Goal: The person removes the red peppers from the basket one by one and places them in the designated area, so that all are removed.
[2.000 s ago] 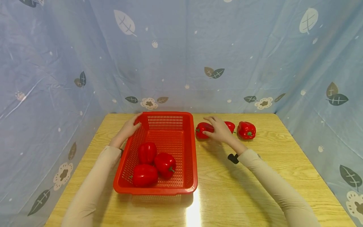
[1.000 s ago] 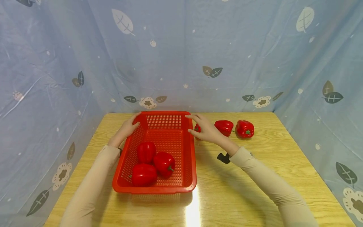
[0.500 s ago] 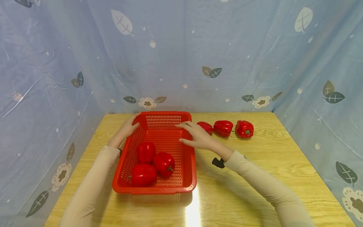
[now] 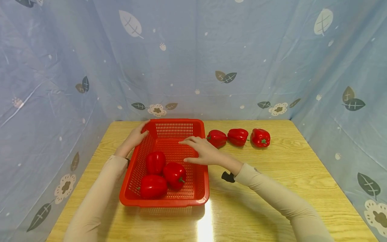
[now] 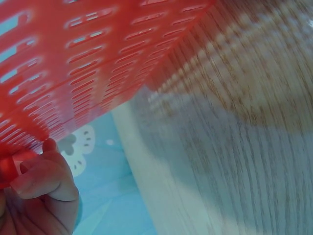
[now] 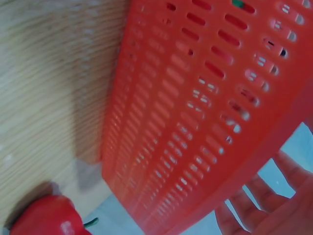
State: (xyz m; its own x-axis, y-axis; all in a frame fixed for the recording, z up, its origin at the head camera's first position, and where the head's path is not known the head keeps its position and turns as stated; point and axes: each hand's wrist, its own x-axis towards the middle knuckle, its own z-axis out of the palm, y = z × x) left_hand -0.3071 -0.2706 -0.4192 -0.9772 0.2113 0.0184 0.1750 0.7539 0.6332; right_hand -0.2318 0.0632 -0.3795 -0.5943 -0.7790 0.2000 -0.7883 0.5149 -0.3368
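A red plastic basket (image 4: 164, 203) with slotted walls stands on the table, holding three red bell peppers (image 4: 153, 187) at its near left part. My left hand (image 4: 133, 139) grips the basket's left rim near the far corner; in the left wrist view its fingers (image 5: 46, 178) curl at the rim. Over the basket's right side reaches my right hand (image 4: 205, 153), thumb and fingers spread apart with nothing between them. The right wrist view has this hand (image 6: 274, 208) beyond the rim, its fingers extended. The nearest pepper below it in the basket is a bell pepper (image 4: 175, 175) with a green stem.
Right of the basket, along the back of the wooden table (image 4: 260, 188), lie three more red peppers: a left pepper (image 4: 217, 138), a middle pepper (image 4: 238, 137) and a right pepper (image 4: 260, 137). A patterned blue curtain (image 4: 193, 60) surrounds the back and sides.
My right hand has moved left and nearer, from the leftmost pepper on the table to above the basket, carrying nothing. The left hand keeps its place on the rim. The peppers look unmoved.
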